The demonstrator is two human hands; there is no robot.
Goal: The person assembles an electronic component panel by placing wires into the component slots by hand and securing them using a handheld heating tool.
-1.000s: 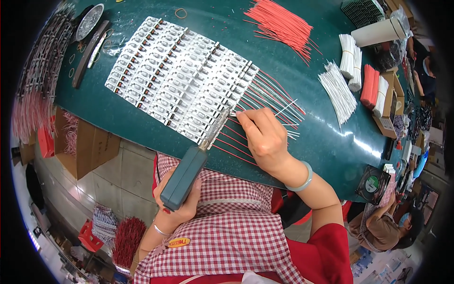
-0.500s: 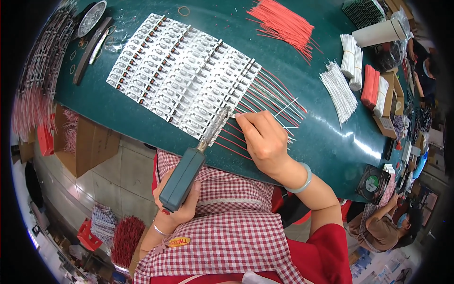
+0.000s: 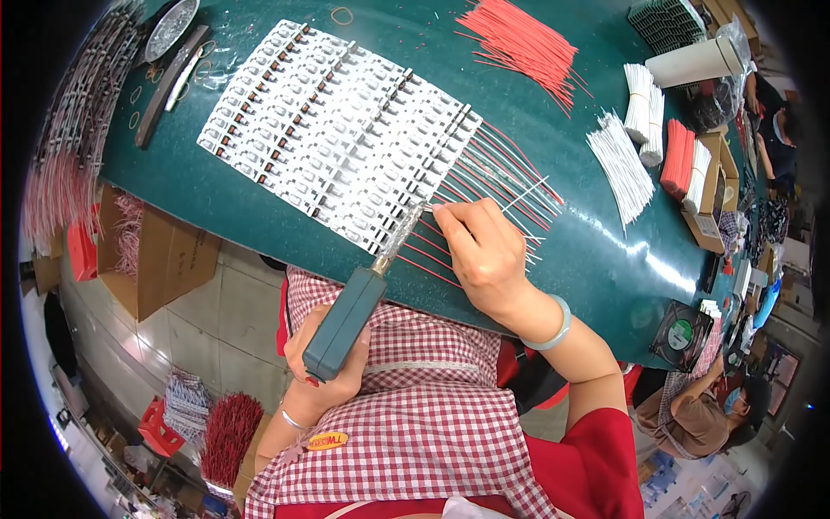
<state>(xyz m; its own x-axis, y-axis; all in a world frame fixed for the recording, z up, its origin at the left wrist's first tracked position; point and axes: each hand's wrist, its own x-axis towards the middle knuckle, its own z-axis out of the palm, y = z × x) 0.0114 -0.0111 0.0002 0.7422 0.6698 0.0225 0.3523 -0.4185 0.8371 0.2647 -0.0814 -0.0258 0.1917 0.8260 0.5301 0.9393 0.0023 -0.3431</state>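
My left hand (image 3: 333, 368) grips the teal handle of a soldering iron (image 3: 350, 316), whose metal tip reaches up to the near edge of a white panel of small circuit boards (image 3: 333, 130) on the green table (image 3: 216, 199). My right hand (image 3: 484, 251) pinches a thin white wire (image 3: 523, 195) and rests on a row of red wires (image 3: 501, 177) fanned out from the panel's right edge. The iron's tip and my right fingertips meet at the panel's lower right corner.
A loose heap of red wires (image 3: 523, 43) lies at the far side. White wire bundles (image 3: 618, 160) and red and white bundles (image 3: 679, 160) sit to the right, near cardboard boxes (image 3: 713, 229). A small fan (image 3: 683, 333) stands at the table's right edge. Another person (image 3: 700, 415) sits lower right.
The iron's tip and my right fingers have shifted slightly along the panel edge; otherwise the scene is the same.
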